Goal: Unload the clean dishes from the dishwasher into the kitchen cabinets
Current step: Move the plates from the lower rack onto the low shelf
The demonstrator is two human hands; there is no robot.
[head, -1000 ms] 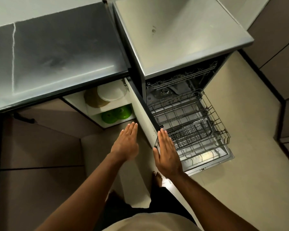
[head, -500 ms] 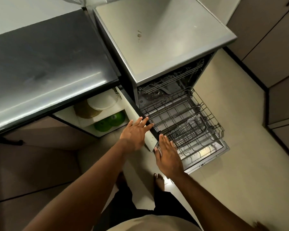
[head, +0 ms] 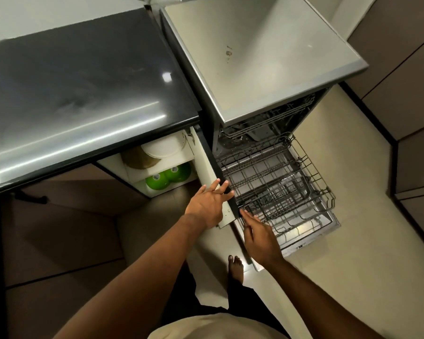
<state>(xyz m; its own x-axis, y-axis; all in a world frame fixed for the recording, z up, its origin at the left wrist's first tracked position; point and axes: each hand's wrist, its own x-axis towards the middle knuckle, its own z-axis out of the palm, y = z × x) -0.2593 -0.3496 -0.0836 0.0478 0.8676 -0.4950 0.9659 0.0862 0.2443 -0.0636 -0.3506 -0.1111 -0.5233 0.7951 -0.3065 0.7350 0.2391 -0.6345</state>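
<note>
White cabinet door (head: 207, 165), stiff and light on its hinge, should swing easily from its free edge, where my left hand (head: 209, 204) rests near-straight fingers. My right hand (head: 261, 237) hovers flat, holding nothing, beside the dishwasher's lower rack (head: 274, 182); green bowls (head: 157, 182) sit shelved.

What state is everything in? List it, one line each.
Cabinet door: open.
Dishwasher door: open, folded down.
Lower rack: pulled out, empty.
Upper rack: pushed in.
Plates: on the cabinet's upper shelf.
Green bowls: side by side on the lower shelf.
Left hand: open, fingers on the cabinet door's edge.
Right hand: open, holding nothing, beside the lower rack.
</note>
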